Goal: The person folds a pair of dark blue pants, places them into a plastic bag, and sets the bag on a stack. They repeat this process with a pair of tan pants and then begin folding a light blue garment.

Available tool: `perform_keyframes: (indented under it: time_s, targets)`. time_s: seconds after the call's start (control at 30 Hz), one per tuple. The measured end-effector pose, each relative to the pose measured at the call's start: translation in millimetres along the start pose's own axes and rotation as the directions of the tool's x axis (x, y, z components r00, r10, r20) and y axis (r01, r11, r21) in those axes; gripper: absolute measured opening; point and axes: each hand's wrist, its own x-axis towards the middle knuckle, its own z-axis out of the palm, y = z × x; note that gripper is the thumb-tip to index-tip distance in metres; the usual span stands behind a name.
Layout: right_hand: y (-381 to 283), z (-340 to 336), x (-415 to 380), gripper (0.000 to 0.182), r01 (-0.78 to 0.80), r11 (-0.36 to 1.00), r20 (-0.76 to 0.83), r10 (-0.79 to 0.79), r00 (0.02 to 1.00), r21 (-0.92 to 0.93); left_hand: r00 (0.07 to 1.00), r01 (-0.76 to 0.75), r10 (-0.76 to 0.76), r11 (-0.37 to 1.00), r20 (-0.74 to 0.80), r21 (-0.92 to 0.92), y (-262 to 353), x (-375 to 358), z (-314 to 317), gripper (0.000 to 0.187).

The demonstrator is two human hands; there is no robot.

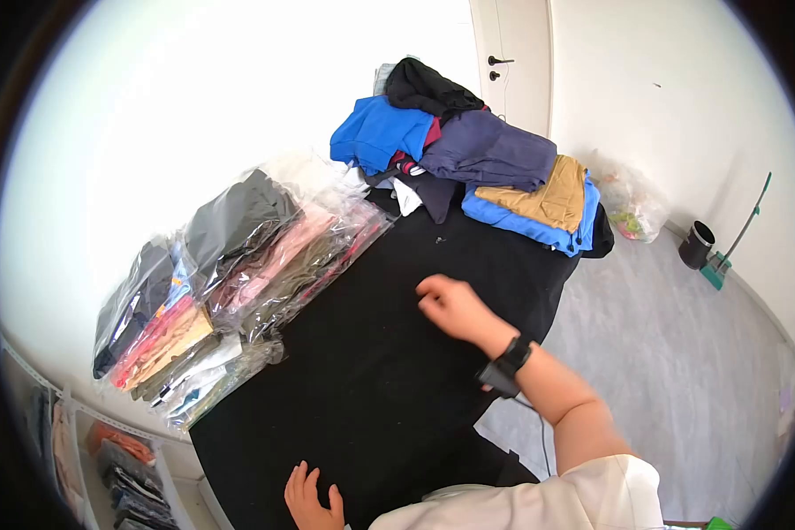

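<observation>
My left hand [312,501] is at the lower edge of the black cloth-covered table [362,362], fingers spread and nothing held. Farther in, over the middle of the same black surface, is my right hand [455,306]. Its fingers are curled in and slightly smeared, and no object shows in them. A black watch-like band [514,353] with a small dark box and a cable is on the right wrist. Nearest to the right hand is a folded stack with tan trousers [548,199] over bright blue clothing [503,215].
Clothes in clear plastic bags [247,225] are piled along the table's left side. Dark blue trousers [490,148], a blue garment [380,132] and a black garment [428,87] form a heap at the far end. A black bin [697,246] and a green dustpan [715,270] stand on the floor.
</observation>
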Motion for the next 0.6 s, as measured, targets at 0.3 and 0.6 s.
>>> perform_keyframes:
  time_s: [0.3, 0.6]
  targets:
    - [121.8, -143.1, 93.6, 0.03, -0.121, 0.941, -0.664, 0.31, 0.68, 0.316, 0.971, -0.191, 0.188, 0.981, -0.146, -0.007, 17.5, 4.2, -10.8, 0.036]
    - [117.4, -187.7, 145.8, 0.026, -0.668, 0.742, -0.438, 0.585, 0.683, -0.051, 0.981, -0.157, 0.153, 0.987, -0.122, -0.025, 19.2, 4.7, -11.9, 0.039]
